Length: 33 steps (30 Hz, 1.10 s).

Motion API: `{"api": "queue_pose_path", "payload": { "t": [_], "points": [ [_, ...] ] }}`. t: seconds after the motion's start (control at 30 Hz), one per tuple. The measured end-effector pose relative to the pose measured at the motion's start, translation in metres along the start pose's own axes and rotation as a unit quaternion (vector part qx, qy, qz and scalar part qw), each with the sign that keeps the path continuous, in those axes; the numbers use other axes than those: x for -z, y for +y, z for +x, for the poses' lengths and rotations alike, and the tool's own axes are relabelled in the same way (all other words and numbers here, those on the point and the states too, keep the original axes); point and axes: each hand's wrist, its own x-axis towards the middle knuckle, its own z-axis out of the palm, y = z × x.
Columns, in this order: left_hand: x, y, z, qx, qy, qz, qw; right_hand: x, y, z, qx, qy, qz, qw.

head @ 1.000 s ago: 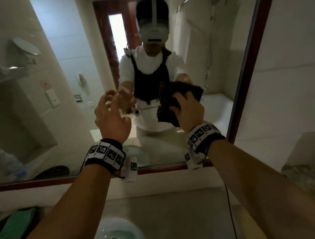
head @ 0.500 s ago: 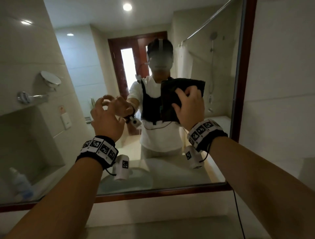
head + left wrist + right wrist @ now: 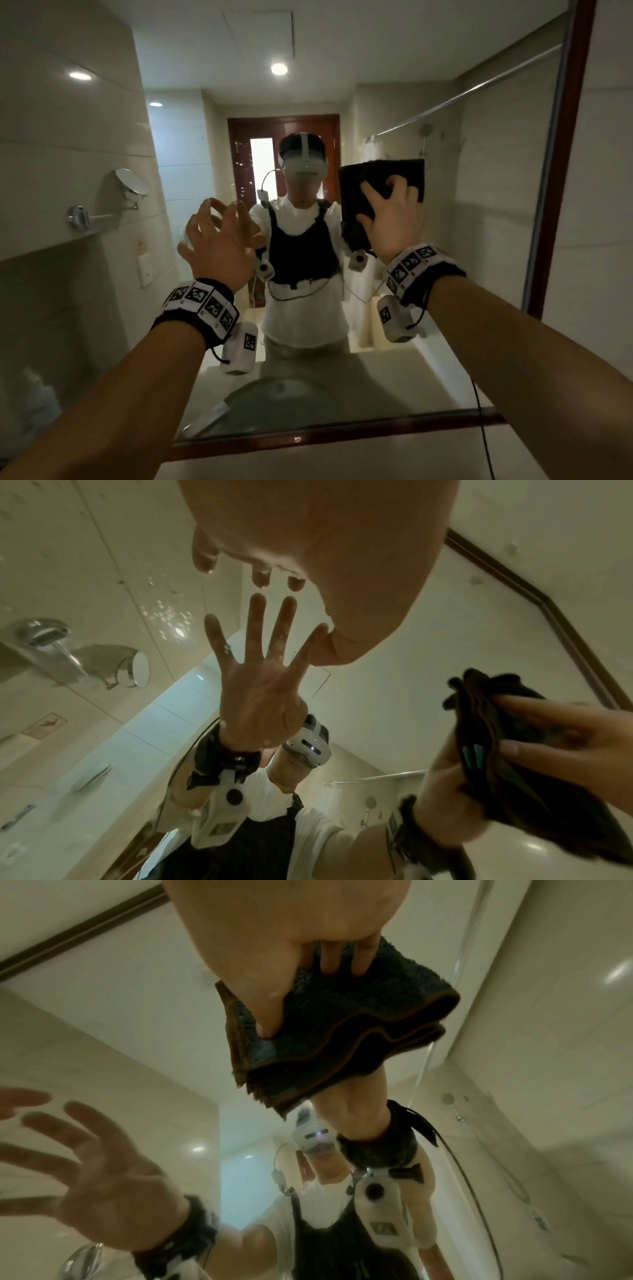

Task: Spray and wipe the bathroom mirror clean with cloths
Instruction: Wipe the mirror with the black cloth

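Fingers: on my right hand they spread and bend over a folded dark cloth, thumb lying along its left side, pressing it flat to the glass; on my left hand the fingers are spread wide and hold nothing.
Mirror: largest thing before me, set in a dark wooden frame on the right and along the bottom; it shows my reflection, a wooden door and a shower rail.
Wall tiles: pale, to the right of the frame.
Tabletop: pale strip just under the bottom frame.
Cloth position: up on the right part of the glass, beside my reflected head, well clear of the frame; its layered brown-edged folds show in the right wrist view.
Left hand position: raised to the left of the cloth, apart from it; fingertips sit very near the glass, but I cannot tell whether they touch.
Droplets: small specks scattered on the glass to the left of my left hand.
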Motion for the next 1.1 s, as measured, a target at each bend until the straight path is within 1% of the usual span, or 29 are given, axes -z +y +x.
{"api": "queue_pose_path", "payload": {
  "t": [0.07, 0.13, 0.23, 0.4, 0.5, 0.6, 0.77, 0.9, 1.0, 1.1],
  "points": [
    [0.008, -0.018, 0.007, -0.012, -0.01, 0.007, 1.0, -0.005, -0.035, 0.003, 0.033, 0.015, -0.023, 0.999],
    [0.013, -0.03, 0.013, -0.033, -0.006, 0.016, 0.999, -0.012, -0.064, 0.006, 0.076, 0.02, -0.04, 0.996],
    [0.014, -0.036, 0.016, -0.049, -0.004, 0.018, 0.999, -0.021, -0.086, 0.009, 0.119, 0.014, -0.041, 0.992],
    [0.009, -0.037, 0.016, -0.05, -0.007, 0.013, 0.999, -0.029, -0.081, 0.008, 0.129, -0.015, -0.038, 0.991],
    [0.012, -0.036, 0.013, -0.047, -0.023, 0.038, 0.998, -0.032, -0.076, 0.007, 0.14, -0.005, -0.028, 0.99],
    [0.013, -0.032, 0.012, -0.043, -0.033, 0.048, 0.997, -0.036, -0.07, 0.008, 0.15, 0.029, -0.021, 0.988],
    [0.017, -0.027, 0.008, -0.034, -0.059, 0.064, 0.996, -0.035, -0.065, 0.01, 0.152, 0.036, -0.01, 0.988],
    [0.03, -0.04, 0.013, -0.031, -0.035, 0.083, 0.996, -0.036, -0.072, 0.007, 0.14, 0.032, 0.001, 0.99],
    [0.036, -0.054, 0.019, -0.021, -0.02, 0.078, 0.997, -0.036, -0.076, 0.008, 0.124, 0.015, -0.009, 0.992],
    [0.04, -0.07, 0.024, -0.008, -0.012, 0.075, 0.997, -0.036, -0.085, 0.009, 0.1, 0.018, -0.001, 0.995]
  ]
}}
